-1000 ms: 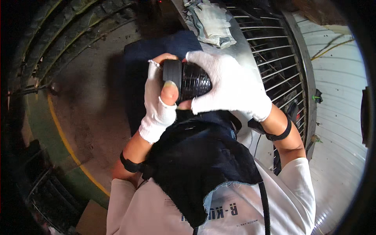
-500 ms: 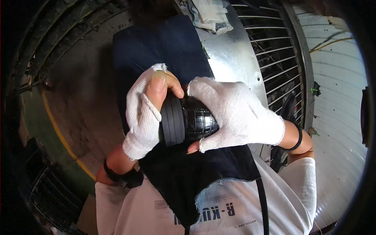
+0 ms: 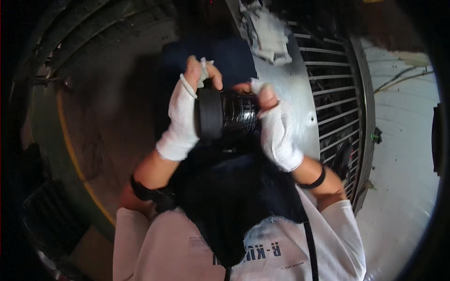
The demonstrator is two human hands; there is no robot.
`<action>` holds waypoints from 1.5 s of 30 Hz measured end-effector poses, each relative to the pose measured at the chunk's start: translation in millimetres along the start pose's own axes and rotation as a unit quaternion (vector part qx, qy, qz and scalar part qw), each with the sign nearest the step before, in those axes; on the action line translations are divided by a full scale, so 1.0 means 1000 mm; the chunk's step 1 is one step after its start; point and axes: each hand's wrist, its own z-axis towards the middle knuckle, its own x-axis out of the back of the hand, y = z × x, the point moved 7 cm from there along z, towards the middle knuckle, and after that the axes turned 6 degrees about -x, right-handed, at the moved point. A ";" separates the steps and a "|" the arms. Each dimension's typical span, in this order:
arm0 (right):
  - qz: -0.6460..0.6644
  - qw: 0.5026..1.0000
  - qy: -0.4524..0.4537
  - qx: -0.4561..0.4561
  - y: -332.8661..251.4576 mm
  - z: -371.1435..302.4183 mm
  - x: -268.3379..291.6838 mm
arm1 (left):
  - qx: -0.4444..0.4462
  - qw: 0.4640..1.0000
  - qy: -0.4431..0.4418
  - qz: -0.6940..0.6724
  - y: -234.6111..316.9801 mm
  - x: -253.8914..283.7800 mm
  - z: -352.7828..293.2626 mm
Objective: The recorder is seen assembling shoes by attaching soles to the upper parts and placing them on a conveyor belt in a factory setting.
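Observation:
Between my hands is what looks like a black shoe (image 3: 239, 112), with a matte, grooved sole on its left and a glossy, crocodile-patterned upper on its right. My left hand (image 3: 183, 112), in a white knit glove with bare fingertips, is closed against the sole side, thumb raised and index finger bent over the far edge. On the upper's right side my right hand (image 3: 277, 126), gloved alike, is curled round it, thumb on top. Fingers underneath are hidden, and motion blurs both hands. A black apron (image 3: 220, 182) hangs just below the shoe.
Beyond the hands lies a dark blue cloth-like surface (image 3: 206, 58). To the right stands a metal table (image 3: 293, 93) with pale crumpled cloths (image 3: 272, 35) on it. A barred metal rack (image 3: 335, 93) runs alongside, with a dark object (image 3: 344, 157) in it.
Both hands have moved away from my body with the shoe. My right hand has turned from lying palm down across the upper to gripping its right side, thumb on top.

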 end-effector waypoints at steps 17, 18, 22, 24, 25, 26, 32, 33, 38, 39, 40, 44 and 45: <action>-0.380 0.611 -0.468 0.512 -0.032 -0.072 -0.137 | 0.014 0.997 -0.061 -0.055 -0.037 0.042 0.018; -0.264 0.650 -0.464 0.541 -0.039 -0.075 -0.132 | 0.039 0.992 -0.049 -0.114 -0.049 0.060 0.011; -0.222 0.955 -0.125 0.152 -0.039 -0.024 -0.004 | 0.160 0.917 -0.060 -0.360 -0.088 0.064 -0.014; -0.021 0.975 -0.183 -0.125 0.025 0.000 0.037 | 0.176 0.859 -0.029 -0.480 -0.084 0.039 -0.012; -0.013 0.968 -0.232 -0.091 0.031 -0.011 0.024 | 0.178 0.857 -0.023 -0.483 -0.083 0.040 -0.015; -0.005 0.959 -0.278 -0.056 0.036 -0.025 0.007 | 0.180 0.855 -0.018 -0.486 -0.080 0.040 -0.016; 0.028 0.935 -0.347 -0.074 0.038 -0.023 0.000 | 0.223 0.894 -0.018 -0.390 -0.092 0.047 -0.021; -0.006 0.924 -0.358 -0.134 0.039 -0.018 0.003 | 0.213 0.905 -0.008 -0.369 -0.089 0.048 -0.021; 0.023 0.953 -0.269 -0.141 0.048 -0.008 0.002 | 0.257 0.821 -0.042 -0.508 -0.057 0.024 -0.041; 0.049 0.972 -0.213 -0.091 0.043 -0.001 0.006 | 0.244 0.877 -0.071 -0.408 -0.042 0.005 -0.039; 0.048 0.971 -0.217 -0.085 0.035 0.004 0.000 | 0.238 0.880 -0.074 -0.405 -0.036 -0.005 -0.041; -0.044 0.968 -0.061 0.238 -0.067 0.013 -0.017 | 0.149 0.970 0.140 -0.129 -0.015 0.010 -0.043; -0.089 0.979 -0.086 0.161 -0.078 0.010 -0.030 | 0.071 0.991 0.115 0.023 -0.004 0.028 -0.046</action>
